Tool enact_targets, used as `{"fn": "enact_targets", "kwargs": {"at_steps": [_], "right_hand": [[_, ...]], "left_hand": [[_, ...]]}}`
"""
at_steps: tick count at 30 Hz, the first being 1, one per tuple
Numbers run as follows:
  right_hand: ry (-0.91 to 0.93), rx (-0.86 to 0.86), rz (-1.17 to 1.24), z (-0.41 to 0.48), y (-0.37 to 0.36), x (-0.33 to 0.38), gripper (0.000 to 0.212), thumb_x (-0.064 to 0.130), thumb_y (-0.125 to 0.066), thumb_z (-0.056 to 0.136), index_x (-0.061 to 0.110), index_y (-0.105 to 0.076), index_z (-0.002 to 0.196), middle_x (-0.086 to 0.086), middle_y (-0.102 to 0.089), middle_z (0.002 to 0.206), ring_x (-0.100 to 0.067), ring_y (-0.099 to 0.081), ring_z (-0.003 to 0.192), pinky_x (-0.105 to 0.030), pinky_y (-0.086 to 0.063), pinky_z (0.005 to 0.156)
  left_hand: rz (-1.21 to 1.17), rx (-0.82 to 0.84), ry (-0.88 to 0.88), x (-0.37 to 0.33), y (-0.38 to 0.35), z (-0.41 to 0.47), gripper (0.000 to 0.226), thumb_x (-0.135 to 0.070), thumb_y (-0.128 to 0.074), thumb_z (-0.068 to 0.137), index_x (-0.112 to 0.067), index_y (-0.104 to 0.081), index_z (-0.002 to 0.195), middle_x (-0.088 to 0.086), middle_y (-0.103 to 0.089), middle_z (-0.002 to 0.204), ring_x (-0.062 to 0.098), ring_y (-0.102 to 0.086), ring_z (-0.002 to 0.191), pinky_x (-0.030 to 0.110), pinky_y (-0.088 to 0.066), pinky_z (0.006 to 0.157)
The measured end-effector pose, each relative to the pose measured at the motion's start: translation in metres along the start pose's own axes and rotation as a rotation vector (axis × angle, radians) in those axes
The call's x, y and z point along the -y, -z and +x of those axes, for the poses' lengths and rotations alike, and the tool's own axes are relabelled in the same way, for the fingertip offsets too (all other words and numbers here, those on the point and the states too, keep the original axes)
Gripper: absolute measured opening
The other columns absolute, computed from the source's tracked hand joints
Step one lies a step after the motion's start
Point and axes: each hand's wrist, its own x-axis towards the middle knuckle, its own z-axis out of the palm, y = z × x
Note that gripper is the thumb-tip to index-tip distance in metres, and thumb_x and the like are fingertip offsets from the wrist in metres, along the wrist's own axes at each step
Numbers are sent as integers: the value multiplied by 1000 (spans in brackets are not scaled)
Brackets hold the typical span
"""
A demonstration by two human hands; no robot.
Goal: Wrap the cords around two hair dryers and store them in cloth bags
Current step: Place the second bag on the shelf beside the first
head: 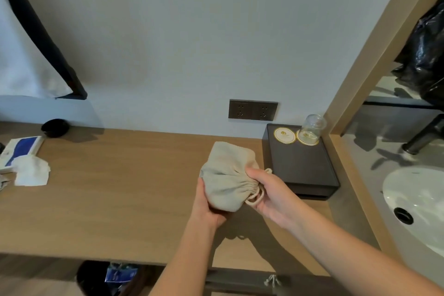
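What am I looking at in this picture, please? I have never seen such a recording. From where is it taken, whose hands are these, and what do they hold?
There is no machine here. A person works with bare hands, and a camera worn on the head looks forward and down, so both arms enter from the bottom edge. The left hand holds a beige cloth bag from underneath. The right hand grips the bag's gathered mouth, where the drawstring hangs out. The bag looks filled, but its contents are hidden. Below it is a wooden counter. On the counter are a dark tray with a glass on it, a tissue pack and a small black bowl. A sink is on the right.
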Motion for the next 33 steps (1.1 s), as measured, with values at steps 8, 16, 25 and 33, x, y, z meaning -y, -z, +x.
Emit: {"fn": "enact_targets", "kwargs": {"at_steps": [8, 16, 25, 33], "right_hand": [[64, -4, -387, -17, -5, -3, 38, 26, -62, 94, 5, -58, 125, -10, -70, 109, -22, -66, 95, -37, -54, 82], [68, -89, -624, -44, -26, -24, 28, 34, -66, 90, 15, -57, 108, 2, -66, 81, -11, -59, 70, -26, -52, 60], [155, -164, -471, -62, -63, -83, 116, 77, -73, 46, 35, -30, 145, 7, -52, 138, -16, -57, 119, -40, -47, 103], [189, -203, -490, -101, -53, -153, 72, 47, -80, 70, 28, -48, 131, 7, -66, 119, -10, -65, 107, -28, -53, 89]], "left_hand": [[79, 36, -244, -33, 10, 8, 69, -57, -71, 73, -16, -58, 128, 16, -65, 122, 36, -61, 113, 54, -44, 101], [257, 191, -397, -72, 38, -41, 73, -48, -79, 67, -15, -57, 129, 11, -66, 122, 29, -61, 115, 50, -43, 104], [602, 175, -518, -66, 116, -101, 87, -43, -86, 60, -22, -46, 135, 7, -65, 122, 26, -66, 108, 47, -55, 89], [932, 220, -548, -22, 167, -113, 91, -49, -88, 59, -24, -44, 135, 5, -61, 127, 24, -63, 113, 50, -53, 93]]}}
